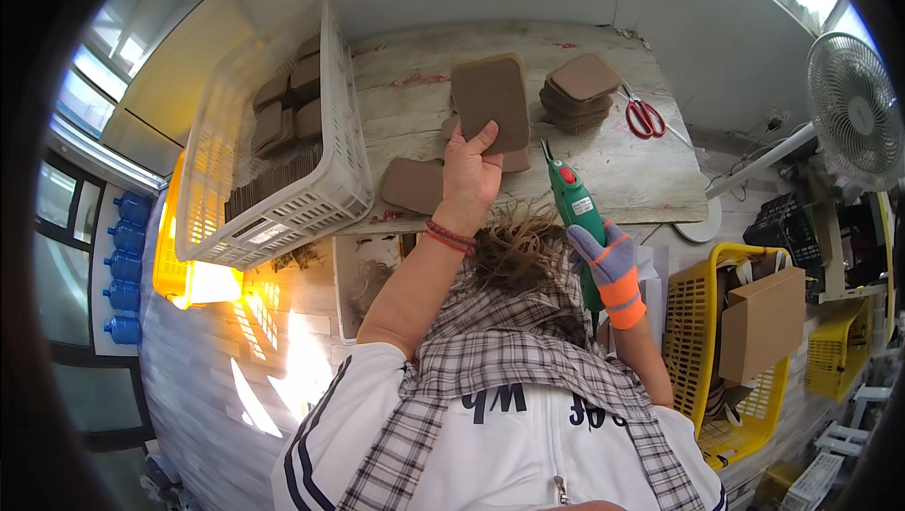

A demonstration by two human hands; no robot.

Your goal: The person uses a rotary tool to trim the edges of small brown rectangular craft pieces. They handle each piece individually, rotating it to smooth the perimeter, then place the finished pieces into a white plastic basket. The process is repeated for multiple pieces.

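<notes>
A white crate (pixel 344 124) of brown pads stands leftmost, beside a loose pad (pixel 411 187) lying crosswise on the desk (pixel 650 176). The bare left hand (pixel 473 164) grips the held pad (pixel 490 87) by its near end, above the desk, its long axis running away from the person. Next, the green tool (pixel 577 200) points its slim tip away and slightly left, its body wrapped by the gloved right hand (pixel 608 271). Beyond are a pad stack (pixel 578 94) and red-handled scissors (pixel 646 119).

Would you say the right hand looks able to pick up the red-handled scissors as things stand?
Probably not just now: the gloved right hand is wrapped around the green tool. Were it set down, likely yes: the brown stack stands left of the path to the scissors.
</notes>
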